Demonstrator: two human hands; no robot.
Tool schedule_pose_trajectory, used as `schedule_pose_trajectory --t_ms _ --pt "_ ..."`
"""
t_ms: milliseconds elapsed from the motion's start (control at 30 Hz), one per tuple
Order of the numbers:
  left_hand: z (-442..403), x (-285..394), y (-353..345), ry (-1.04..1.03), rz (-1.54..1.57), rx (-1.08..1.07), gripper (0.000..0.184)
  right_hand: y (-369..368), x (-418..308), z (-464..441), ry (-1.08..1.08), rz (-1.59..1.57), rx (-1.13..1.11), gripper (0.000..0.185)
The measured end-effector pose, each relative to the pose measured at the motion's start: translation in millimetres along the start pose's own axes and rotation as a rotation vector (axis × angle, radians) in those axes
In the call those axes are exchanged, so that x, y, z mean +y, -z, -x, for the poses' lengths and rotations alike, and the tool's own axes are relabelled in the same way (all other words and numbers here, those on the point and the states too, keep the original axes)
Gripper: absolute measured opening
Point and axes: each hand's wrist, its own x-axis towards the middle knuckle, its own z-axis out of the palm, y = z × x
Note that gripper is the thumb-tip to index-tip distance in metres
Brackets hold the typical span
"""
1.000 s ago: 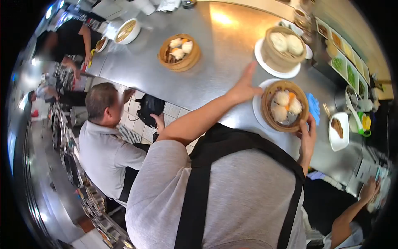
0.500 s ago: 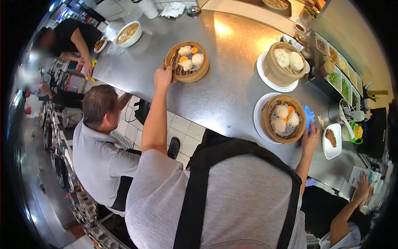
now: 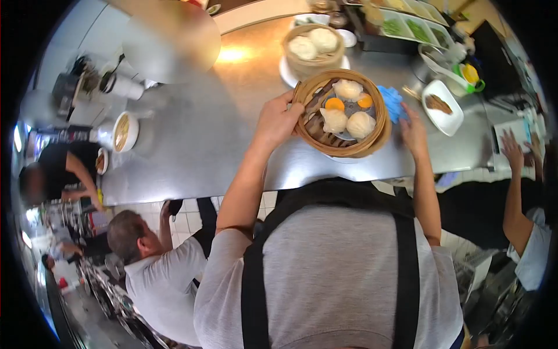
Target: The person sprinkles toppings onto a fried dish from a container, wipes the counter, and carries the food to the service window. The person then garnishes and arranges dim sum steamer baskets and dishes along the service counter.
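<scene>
Left hand (image 3: 278,121) grips round steamer (image 3: 317,131) facing upward, perhaps slightly tilted.

No text, label, brand, number or sign can be read here.

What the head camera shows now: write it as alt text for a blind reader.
A person's left hand grips a bamboo steamer of dumplings over another steamer on a steel counter; the right hand is beside a crumpled blue item.
</scene>
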Motion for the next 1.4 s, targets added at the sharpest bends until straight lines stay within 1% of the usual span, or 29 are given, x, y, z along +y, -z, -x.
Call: schedule_pose_trajectory --t_ms 67,100,200,233,300,400,433,500,633,733,867,967,1067,1167,1267,1300,1367,1400 --pt "-12 10 -31 0.057 0.019 -0.115 0.039 10 6 13 0.027 0.052 0.016 0.039" --pt "-14 12 -32 0.042 0.021 -0.132 0.039 10 -7 19 0.040 0.087 0.016 0.039" --pt "-20 3 -45 -0.034 -0.054 -0.107 0.038 18 -20 28 -0.097 -0.010 -0.034 0.039" --pt "-19 2 -48 -0.056 -0.047 -0.078 0.038 21 -20 31 -0.112 -0.039 -0.054 0.039" --pt "-17 2 -45 -0.010 -0.024 -0.096 0.038 25 -30 31 -0.137 -0.099 -0.107 0.039" --pt "-14 6 -41 0.076 -0.020 -0.099 0.038 34 -73 33 -0.322 -0.430 -0.239 0.043" --pt "-13 6 -41 0.105 -0.022 -0.095 0.038 34 -76 36 -0.297 -0.424 -0.265 0.047" --pt "-11 -2 -40 0.097 0.055 -0.116 0.045 33 -81 40 -0.244 -0.414 -0.321 0.055" --pt "-8 -31 -45 0.026 0.288 -0.114 0.067 26 -75 48 -0.140 -0.403 -0.362 0.066" --pt "3 -37 -56 0.344 0.598 -0.309 0.076 20 -75 54 -0.087 -0.425 -0.397 0.071" --pt "3 -36 -59 0.321 0.548 -0.278 0.077 12 -70 50 -0.066 -0.467 -0.415 0.072" --pt "7 -34 -63 0.292 0.560 -0.228 0.077 11 -71 49 -0.093 -0.470 -0.408 0.072" --pt "7 -42 -63 0.269 0.546 -0.242 0.077 8 -63 48 -0.092 -0.460 -0.416 0.072" --pt "-1 -24 -43 0.119 0.435 -0.264 0.069 16 -62 39 -0.067 -0.497 -0.447 0.073" --pt "-31 -33 -35 -0.118 0.191 -0.136 0.063 19 -65 29 -0.073 -0.547 -0.456 0.074" --pt "-37 -25 -33 -0.177 0.090 -0.168 0.065 20 -67 25 -0.079 -0.560 -0.454 0.074" --pt "-47 -1 -31 -0.289 -0.117 -0.232 0.068 18 -67 23 -0.082 -0.494 -0.418 0.074" --pt "-52 0 -35 -0.322 -0.192 -0.253 0.069 17 -66 25 -0.086 -0.463 -0.401 0.073"
